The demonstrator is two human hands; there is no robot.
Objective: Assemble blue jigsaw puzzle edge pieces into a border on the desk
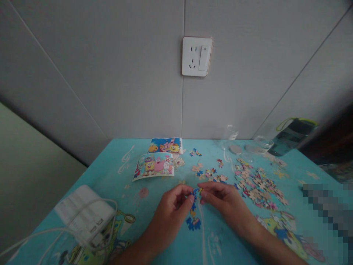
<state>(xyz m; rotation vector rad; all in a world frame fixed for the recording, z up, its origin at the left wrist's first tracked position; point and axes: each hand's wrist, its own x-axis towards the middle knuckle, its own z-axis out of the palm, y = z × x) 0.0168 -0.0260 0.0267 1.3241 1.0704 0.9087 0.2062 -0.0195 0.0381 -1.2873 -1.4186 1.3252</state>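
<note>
Left hand [172, 204] and right hand [220, 200] meet fingertip to fingertip, both pinched on small blue-and-yellow cardboard puzzle piece [196, 192] just above turquoise cartoon-print surface [110, 173]. Piece likely light, thin, stiff, bendable at tabs; grip flat faces near edges. Loose pile of puzzle pieces [257, 184] lies right.

Two bare hands [176, 204] and forearms, no sleeves, rings or watch

Glossy paper leaflet [154, 166], clear glass [231, 133]
</note>
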